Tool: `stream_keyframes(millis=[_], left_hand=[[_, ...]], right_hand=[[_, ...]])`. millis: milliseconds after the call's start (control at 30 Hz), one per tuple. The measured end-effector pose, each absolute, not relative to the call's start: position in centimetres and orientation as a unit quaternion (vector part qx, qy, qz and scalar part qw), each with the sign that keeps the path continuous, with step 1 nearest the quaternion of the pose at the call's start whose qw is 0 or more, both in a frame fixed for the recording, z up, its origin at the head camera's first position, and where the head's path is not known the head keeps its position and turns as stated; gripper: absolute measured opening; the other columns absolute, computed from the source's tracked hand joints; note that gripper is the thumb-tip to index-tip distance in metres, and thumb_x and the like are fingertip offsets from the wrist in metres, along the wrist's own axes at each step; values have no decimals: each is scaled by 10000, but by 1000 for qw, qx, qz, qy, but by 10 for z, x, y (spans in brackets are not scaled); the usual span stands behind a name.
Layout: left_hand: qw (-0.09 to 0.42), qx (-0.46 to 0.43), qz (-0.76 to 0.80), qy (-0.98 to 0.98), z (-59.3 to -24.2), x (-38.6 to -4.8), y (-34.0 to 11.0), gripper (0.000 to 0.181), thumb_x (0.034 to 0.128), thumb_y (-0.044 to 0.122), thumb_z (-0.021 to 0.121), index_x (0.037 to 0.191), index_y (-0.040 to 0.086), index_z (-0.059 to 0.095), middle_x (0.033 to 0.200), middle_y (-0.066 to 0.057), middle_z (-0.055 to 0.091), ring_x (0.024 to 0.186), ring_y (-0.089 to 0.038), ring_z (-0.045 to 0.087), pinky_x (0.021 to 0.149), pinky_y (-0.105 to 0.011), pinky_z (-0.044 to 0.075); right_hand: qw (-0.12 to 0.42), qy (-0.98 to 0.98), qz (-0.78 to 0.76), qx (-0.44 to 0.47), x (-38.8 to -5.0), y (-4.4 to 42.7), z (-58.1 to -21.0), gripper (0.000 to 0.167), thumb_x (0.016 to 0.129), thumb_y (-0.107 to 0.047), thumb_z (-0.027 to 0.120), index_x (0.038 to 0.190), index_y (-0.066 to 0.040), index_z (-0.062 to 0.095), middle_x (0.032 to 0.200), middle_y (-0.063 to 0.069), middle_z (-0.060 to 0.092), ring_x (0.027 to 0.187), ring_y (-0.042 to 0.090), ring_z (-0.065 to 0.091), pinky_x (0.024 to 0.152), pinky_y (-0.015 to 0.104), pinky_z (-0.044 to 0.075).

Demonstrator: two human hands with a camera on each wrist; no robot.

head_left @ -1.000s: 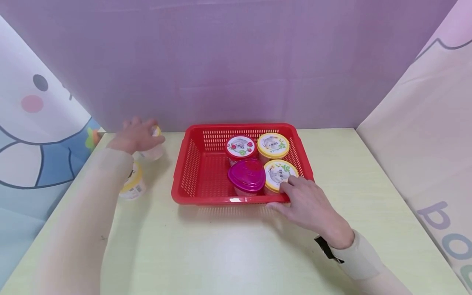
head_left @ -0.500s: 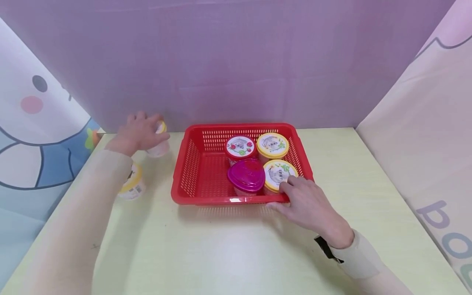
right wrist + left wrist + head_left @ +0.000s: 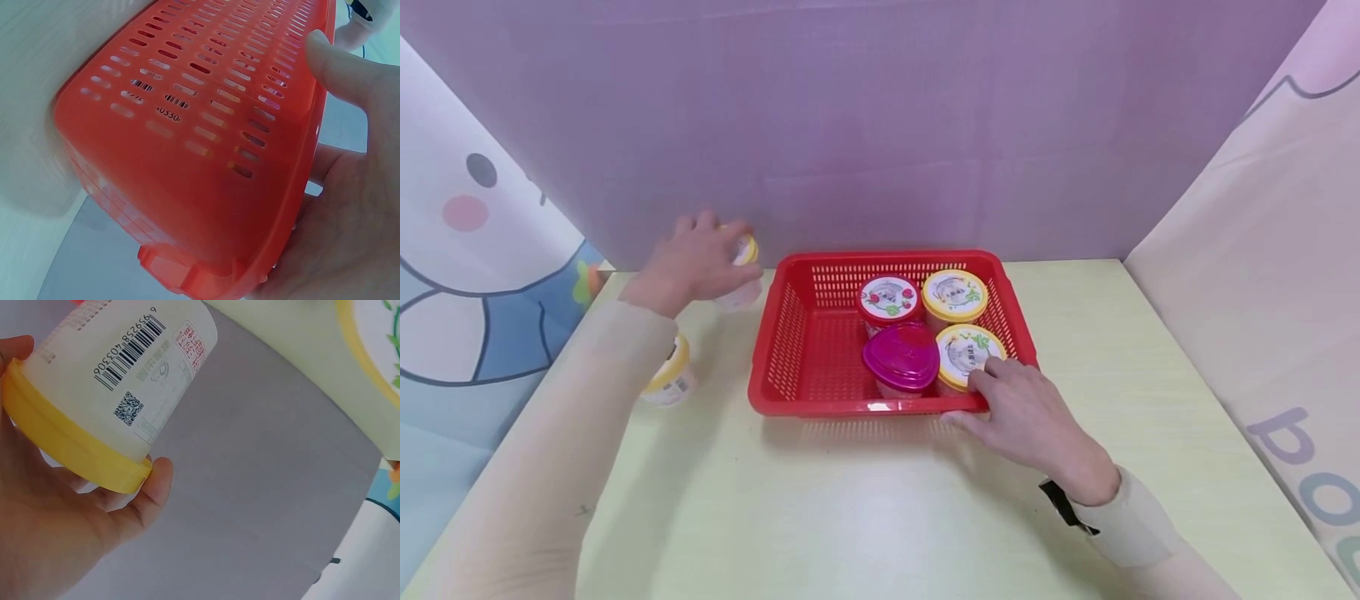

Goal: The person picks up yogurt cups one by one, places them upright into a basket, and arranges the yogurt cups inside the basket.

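My left hand [image 3: 696, 260] holds a tub [image 3: 119, 381] by its yellow lid, to the left of a red plastic basket [image 3: 827, 408]. The left wrist view shows the tub's pale body with a barcode, the thumb and fingers around the lid's rim. My right hand [image 3: 1030, 417] grips the basket's front rim near the right corner, thumb outside, fingers over the edge. Inside the basket, on the right, sit a red-lidded tub [image 3: 889, 298], two yellow-lidded tubs [image 3: 956, 293] and a tub with a magenta rounded-triangle lid [image 3: 901, 357].
Another yellow-lidded tub [image 3: 672, 379] stands on the pale table [image 3: 850, 517], partly behind my left forearm. A purple cloth [image 3: 880, 133] hangs along the table's back edge. Printed cloths flank both sides.
My left hand has moved right and slightly up with the tub, towards the basket's left end. The right hand and the basket stay where they were.
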State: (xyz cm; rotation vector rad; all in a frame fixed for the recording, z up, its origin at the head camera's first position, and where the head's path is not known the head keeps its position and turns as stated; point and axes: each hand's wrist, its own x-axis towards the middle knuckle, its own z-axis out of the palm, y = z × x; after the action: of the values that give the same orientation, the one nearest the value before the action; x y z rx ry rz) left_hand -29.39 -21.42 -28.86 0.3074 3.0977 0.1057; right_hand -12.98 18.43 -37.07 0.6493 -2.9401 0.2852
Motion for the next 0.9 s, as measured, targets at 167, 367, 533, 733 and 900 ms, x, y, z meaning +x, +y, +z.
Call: stream_keyframes(millis=[167,367,533,733,900], left_hand=[[8,110,34,993,-282,-292,-206,779,863,550,648,1518,204,409,1426,-229,383,1274,-468,358,950,-687,458],[11,121,39,992,-277,-289,-193,816,844,554,687,1526,213,397,1448,-225,373,1304,-460,339,934,-666,485],[15,140,48,989,-272,-285,-182,763,878,510,645,1528,204,391,1457,-227,370,1312,-454,333,921,-638,503],[19,157,50,986,-268,-285,-172,738,896,507,610,1533,209,386,1467,-221,368,1315,-448,341,925,-625,503],[18,165,44,985,-267,-286,-162,718,902,497,600,1529,213,394,1457,-220,375,1308,-447,348,920,-631,496]], right_hand=[[55,-971,94,212,-130,184,-371,465,800,-513,816,954,-94,686,882,15,586,789,174,533,695,384,505],[50,-972,92,208,-130,183,-371,477,801,-519,813,964,-88,692,886,15,588,795,176,534,701,384,505],[54,-972,92,211,-129,183,-371,460,803,-507,818,954,-91,690,875,15,584,780,174,527,688,377,498],[56,-972,93,211,-129,183,-371,462,800,-506,819,955,-91,689,880,18,586,784,175,529,690,384,503],[57,-972,93,210,-129,183,-371,473,796,-514,820,969,-94,686,915,34,609,811,187,547,717,406,522]])
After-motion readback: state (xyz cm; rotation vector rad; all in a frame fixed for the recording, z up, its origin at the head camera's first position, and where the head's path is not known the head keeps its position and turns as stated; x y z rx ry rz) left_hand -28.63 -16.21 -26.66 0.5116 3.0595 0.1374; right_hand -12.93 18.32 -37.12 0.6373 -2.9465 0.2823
